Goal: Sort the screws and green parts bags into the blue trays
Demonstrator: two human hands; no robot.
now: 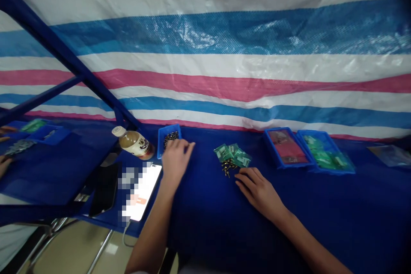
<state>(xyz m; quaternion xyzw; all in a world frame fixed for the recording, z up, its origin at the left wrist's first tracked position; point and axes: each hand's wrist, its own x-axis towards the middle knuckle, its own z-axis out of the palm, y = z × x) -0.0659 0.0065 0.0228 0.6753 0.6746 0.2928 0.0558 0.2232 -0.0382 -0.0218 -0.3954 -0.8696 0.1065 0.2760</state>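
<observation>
My left hand [176,156] is at the near edge of a small blue bin [159,143] of dark small parts, its fingertips over the bin and its thumb apart to the right. Whether its fingers hold a part is hidden. Right of it on the blue table lie several green-printed clear packets [241,158] and a small pile of brass-coloured and dark parts [227,166]. My right hand [257,186] rests on the table just right of the pile, fingers bent toward it; anything between its fingertips is too small to make out.
A bottle [136,143], a lit phone [141,195] with a cable and a dark phone [104,190] lie at left. Two blue bins at right hold red [290,150] and green packets [324,152]. A clear bag [390,155] lies far right. Another person's hands [4,163] show far left.
</observation>
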